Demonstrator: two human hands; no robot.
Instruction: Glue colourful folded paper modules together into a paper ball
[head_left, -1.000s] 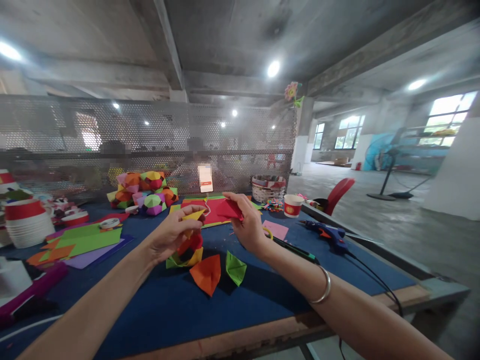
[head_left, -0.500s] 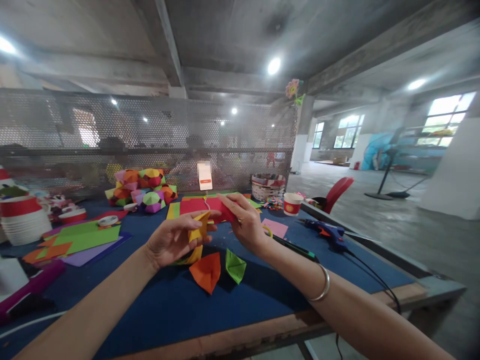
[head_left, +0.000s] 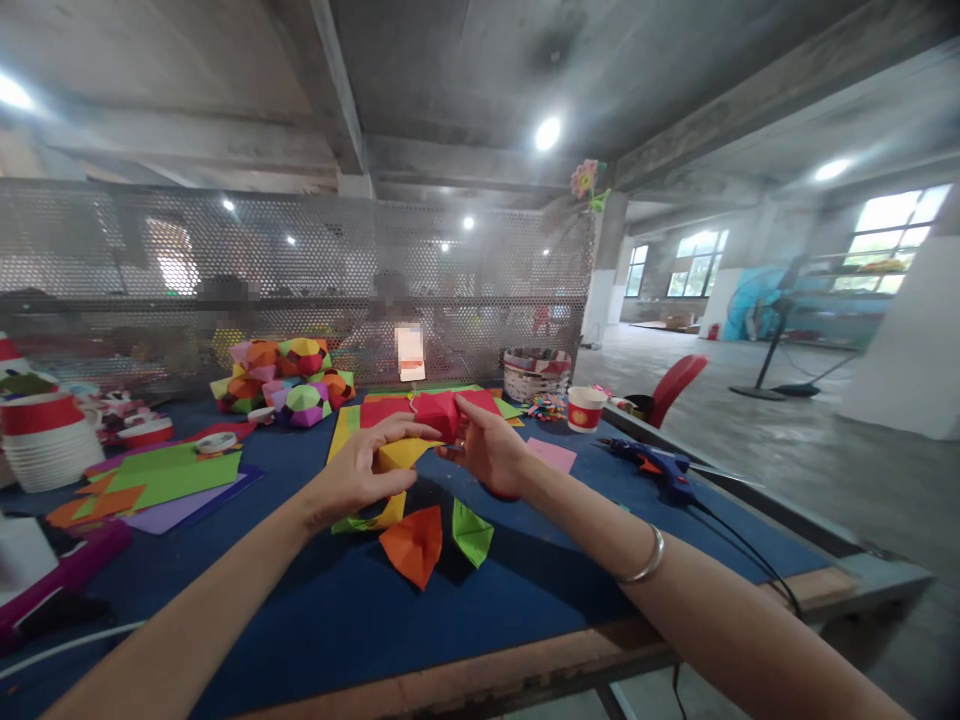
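Note:
My left hand (head_left: 349,475) is curled round a yellow folded paper piece (head_left: 405,453), thumb below and fingers above. Just to its right, my right hand (head_left: 491,448) grips a red folded paper piece (head_left: 437,414), whose lower right part is hidden by the fingers. The two pieces are close together; whether they touch is unclear. Below the hands lie an orange folded paper piece (head_left: 414,546) and a green folded paper piece (head_left: 472,534). Another yellow-green paper piece (head_left: 375,515) lies partly under my left hand. Red paper sheets (head_left: 379,412) lie behind.
Multicoloured paper balls (head_left: 281,380) stand at the back left, near coloured sheets (head_left: 172,475) with a tape roll (head_left: 217,443). A phone (head_left: 411,352) stands upright behind. On the right are a woven basket (head_left: 537,374), paper cup (head_left: 585,408) and blue glue gun (head_left: 652,462).
The red paper now shows as a folded piece by my right fingers. My right hand has turned and lowered slightly. My left hand has turned, tilting the yellow piece flatter.

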